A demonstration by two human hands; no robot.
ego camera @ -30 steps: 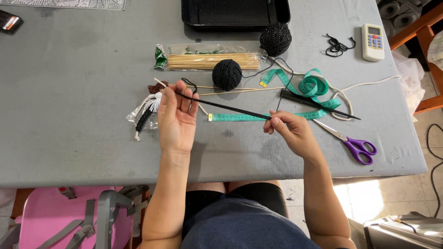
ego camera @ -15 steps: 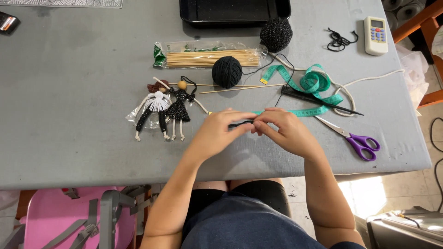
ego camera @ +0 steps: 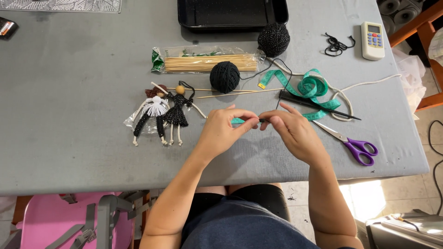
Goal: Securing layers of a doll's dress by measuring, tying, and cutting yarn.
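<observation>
Looking down, my left hand point(ego camera: 224, 130) and right hand point(ego camera: 291, 130) meet fingertip to fingertip, both pinching a short dark strand point(ego camera: 262, 121) lying left-right between them (each equally near), while the clear, green-ended skewer pack point(ego camera: 207, 63) lies beyond my fingers.

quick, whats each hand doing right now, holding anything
Left hand: fingers pinched shut on a short black strand.
Right hand: pinched on the same black strand, over the green measuring tape.
</observation>
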